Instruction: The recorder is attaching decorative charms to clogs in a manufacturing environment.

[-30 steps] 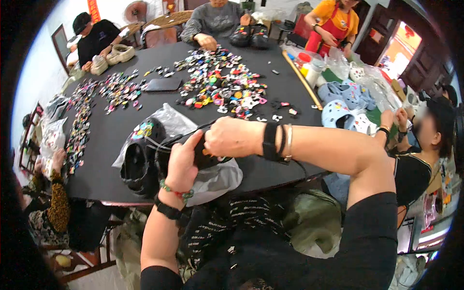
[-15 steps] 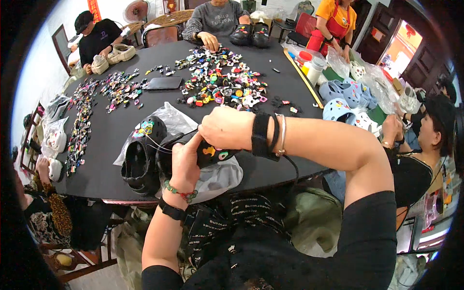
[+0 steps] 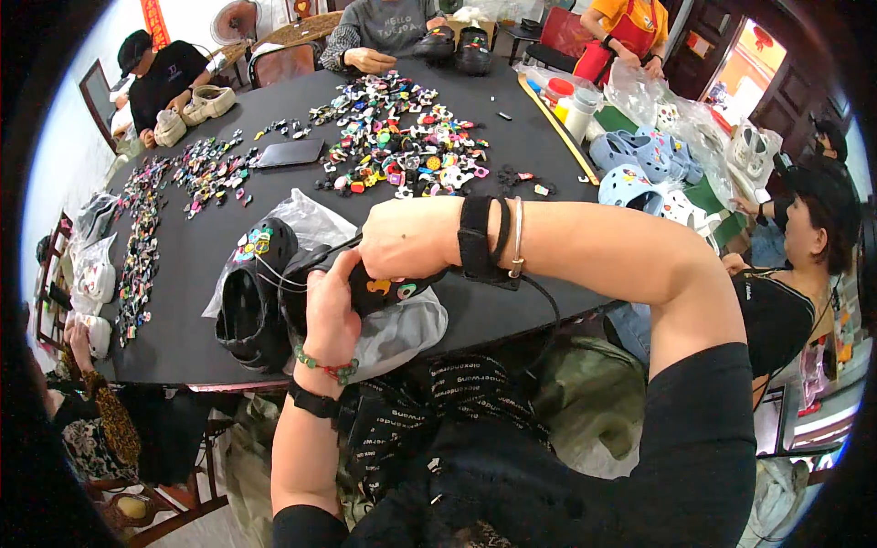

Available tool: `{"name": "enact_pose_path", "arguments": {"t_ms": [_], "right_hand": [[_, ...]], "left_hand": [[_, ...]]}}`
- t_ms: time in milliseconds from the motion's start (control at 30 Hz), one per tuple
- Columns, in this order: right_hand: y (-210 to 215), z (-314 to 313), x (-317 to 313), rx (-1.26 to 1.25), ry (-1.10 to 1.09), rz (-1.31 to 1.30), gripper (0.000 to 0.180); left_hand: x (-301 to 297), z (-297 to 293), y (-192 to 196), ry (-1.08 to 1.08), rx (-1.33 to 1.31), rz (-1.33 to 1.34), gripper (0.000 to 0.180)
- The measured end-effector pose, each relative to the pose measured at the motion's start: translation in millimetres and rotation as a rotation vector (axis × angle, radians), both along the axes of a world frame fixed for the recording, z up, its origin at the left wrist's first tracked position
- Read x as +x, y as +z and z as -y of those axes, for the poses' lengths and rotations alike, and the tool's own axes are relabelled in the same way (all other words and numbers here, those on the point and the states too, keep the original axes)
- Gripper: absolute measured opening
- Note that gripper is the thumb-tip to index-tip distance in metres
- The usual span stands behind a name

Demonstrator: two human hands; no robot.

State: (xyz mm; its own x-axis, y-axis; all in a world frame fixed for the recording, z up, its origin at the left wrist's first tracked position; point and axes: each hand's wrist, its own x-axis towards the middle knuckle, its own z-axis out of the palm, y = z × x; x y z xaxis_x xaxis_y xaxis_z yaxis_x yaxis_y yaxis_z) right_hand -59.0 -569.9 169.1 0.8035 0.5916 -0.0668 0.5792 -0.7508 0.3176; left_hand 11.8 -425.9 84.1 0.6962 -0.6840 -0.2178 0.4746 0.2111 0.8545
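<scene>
A black clog [image 3: 373, 294] with colourful charms on its top is tilted up between my hands at the table's near edge. My left hand [image 3: 331, 315] grips its near side, thumb pointing up. Over the top curls my right hand [image 3: 399, 239], closed on the upper edge; its fingertips are hidden behind the hand. Just left of them, a second black clog [image 3: 248, 315] stands on the table, a cluster of charms [image 3: 256, 241] on its toe. A thin pale cord [image 3: 277, 277] stretches between the two clogs. Crumpled clear plastic bags [image 3: 402, 336] lie under and beside them.
Piles of small colourful charms [image 3: 402, 137] cover the table's middle and left, around a dark phone [image 3: 290, 153]. A yellow strip [image 3: 559, 128] divides off blue clogs [image 3: 639, 151] and bottles [image 3: 580, 117] at right. Several co-workers sit or stand around the table.
My view has shifted slightly, so the table sits further left. Both hands keep hold of the clog. Across the table, a co-worker's hand has drawn back from the charm pile.
</scene>
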Motion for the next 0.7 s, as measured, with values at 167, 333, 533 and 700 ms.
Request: {"name": "enact_pose_path", "arguments": {"t_ms": [167, 333, 533, 700], "right_hand": [[7, -6, -7, -0.014, -0.025, -0.042, 0.014], [2, -3, -14, -0.011, -0.107, -0.059, 0.013], [-6, 4, -16, 0.001, -0.045, 0.036, 0.013], [-2, 2, -12, 0.142, -0.187, 0.064, 0.013]], "left_hand": [[1, -2, 10, 0.022, -0.006, -0.042, 0.021], [6, 3, 7, -0.002, 0.01, -0.058, 0.014], [-3, 1, 29, 0.062, 0.182, 0.057, 0.025], [1, 2, 19, -0.086, 0.002, 0.036, 0.018]]}}
